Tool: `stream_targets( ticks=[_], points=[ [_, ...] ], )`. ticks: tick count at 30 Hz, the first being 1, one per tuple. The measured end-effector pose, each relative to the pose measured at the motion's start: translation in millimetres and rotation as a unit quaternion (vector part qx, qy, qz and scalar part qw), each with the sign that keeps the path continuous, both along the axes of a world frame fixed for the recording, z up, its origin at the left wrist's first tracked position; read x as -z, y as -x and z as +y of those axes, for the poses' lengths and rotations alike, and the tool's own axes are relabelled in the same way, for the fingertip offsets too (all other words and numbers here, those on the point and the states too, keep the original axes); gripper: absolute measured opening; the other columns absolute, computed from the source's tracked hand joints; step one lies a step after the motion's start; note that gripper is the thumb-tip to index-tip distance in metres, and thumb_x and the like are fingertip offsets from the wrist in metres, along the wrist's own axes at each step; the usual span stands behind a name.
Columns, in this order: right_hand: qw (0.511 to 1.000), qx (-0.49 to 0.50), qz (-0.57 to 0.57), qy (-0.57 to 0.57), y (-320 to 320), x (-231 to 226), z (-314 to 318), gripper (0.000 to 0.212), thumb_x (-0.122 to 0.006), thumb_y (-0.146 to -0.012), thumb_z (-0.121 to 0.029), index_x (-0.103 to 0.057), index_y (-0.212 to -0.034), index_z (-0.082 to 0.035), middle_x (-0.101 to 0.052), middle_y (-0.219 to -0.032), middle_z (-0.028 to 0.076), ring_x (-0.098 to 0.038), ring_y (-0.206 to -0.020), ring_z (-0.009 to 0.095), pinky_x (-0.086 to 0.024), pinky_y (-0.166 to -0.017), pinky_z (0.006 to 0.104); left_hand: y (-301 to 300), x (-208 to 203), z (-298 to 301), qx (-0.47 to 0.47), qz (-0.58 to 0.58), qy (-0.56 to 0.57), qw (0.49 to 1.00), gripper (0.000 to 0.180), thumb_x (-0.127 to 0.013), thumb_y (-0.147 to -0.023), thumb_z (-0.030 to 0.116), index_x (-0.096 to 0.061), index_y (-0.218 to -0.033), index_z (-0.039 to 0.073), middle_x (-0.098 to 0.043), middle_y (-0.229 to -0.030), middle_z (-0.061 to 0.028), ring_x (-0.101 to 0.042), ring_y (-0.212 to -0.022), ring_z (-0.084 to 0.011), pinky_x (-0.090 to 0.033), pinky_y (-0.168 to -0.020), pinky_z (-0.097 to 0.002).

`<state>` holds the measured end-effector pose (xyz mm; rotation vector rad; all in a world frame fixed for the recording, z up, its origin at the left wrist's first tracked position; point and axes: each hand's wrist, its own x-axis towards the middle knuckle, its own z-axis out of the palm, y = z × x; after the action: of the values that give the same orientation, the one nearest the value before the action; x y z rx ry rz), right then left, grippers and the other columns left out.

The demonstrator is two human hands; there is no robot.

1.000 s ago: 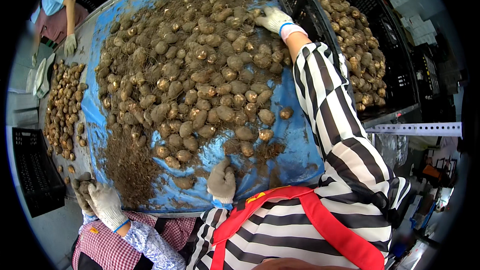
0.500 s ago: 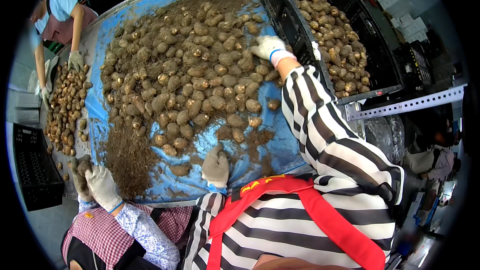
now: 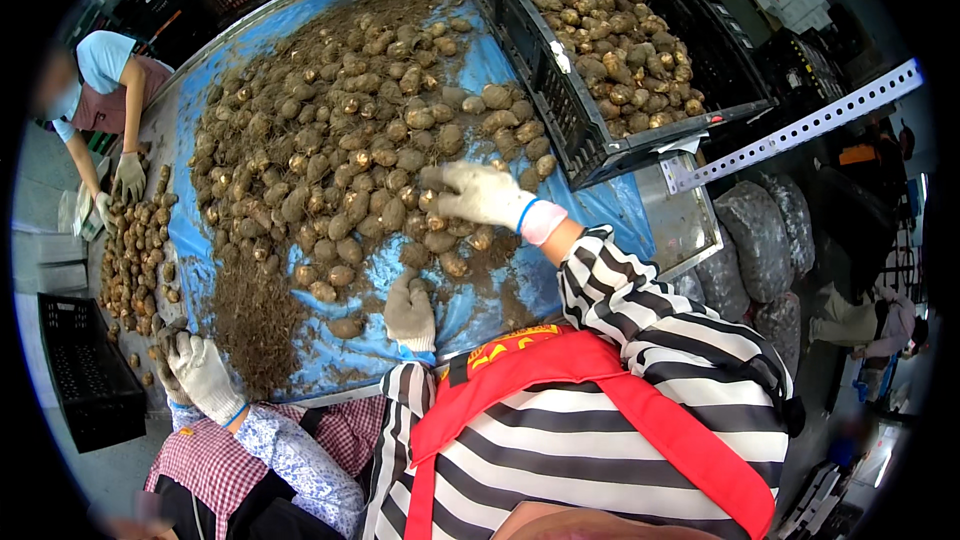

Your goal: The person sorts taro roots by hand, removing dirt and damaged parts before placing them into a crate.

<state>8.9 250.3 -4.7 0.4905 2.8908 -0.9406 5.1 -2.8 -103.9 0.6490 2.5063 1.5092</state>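
Note:
A large heap of brown, hairy taro corms [image 3: 330, 155] covers the blue plastic sheet [image 3: 335, 352] on the table before me. Over the heap's near right side reaches my right hand [image 3: 482, 194] in a whitish work glove, its fingers stretched out to the left onto the corms, nothing visibly gripped. My left hand [image 3: 409, 312], in a soiled glove, lies low on the sheet near the front edge. Its fingers point away from me, close to a single taro corm [image 3: 413, 255], and it appears to hold nothing.
A black crate [image 3: 560, 105] part-filled with taros stands at the right, beside a perforated metal bar [image 3: 800, 125]. Next to me on the left, a co-worker's gloved hands [image 3: 205, 375] hold a taro. Another person [image 3: 120, 90] handles smaller corms farther left. A black crate [image 3: 90, 370] stands below.
My right hand has moved from beside the crate leftward and toward me, onto the nearer corms. My left hand stays low on the sheet. The whole view has shifted somewhat.

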Motion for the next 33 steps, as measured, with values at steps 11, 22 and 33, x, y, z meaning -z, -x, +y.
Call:
stream_targets(
  ticks=[11, 22, 33],
  points=[
    [0.960, 0.249, -0.010, -0.129, 62, 19, 124, 0.072, -0.063, -0.083, -0.058, -0.054, -0.137, -0.012, -0.052, -0.140, 0.016, -0.050, -0.130, 0.033, -0.043, -0.105, 0.0450, -10, 18, 0, -0.093, -0.009, -0.015, 0.995, 0.031, -0.054, -0.092, 0.013, -0.064, -0.120, 0.005, -0.068, -0.108, -0.0182, -0.065, -0.099, -0.0329, -0.049, -0.087, -0.0381],
    [0.941, 0.147, -0.035, -0.302, 51, 24, 88, 0.060, -0.055, -0.089, -0.060, -0.066, -0.125, -0.013, -0.057, -0.131, 0.014, -0.054, -0.122, 0.032, -0.044, -0.101, 0.0454, -7, -2, 5, -0.114, 0.044, 0.038, 0.992, 0.024, -0.059, -0.089, 0.022, -0.071, -0.107, 0.013, -0.071, -0.092, -0.0165, -0.068, -0.084, -0.0338, -0.052, -0.075, -0.0407],
    [0.995, 0.016, 0.028, -0.098, -7, -19, -16, 0.070, -0.062, -0.086, -0.055, -0.050, -0.141, -0.013, -0.063, -0.106, 0.015, -0.062, -0.100, 0.021, -0.054, -0.084, 0.0346, -4, 9, 6, -0.095, 0.082, 0.033, 0.992, 0.028, -0.061, -0.087, 0.023, -0.070, -0.110, 0.010, -0.071, -0.094, -0.0193, -0.068, -0.087, -0.0349, -0.052, -0.079, -0.0420]
  ],
)
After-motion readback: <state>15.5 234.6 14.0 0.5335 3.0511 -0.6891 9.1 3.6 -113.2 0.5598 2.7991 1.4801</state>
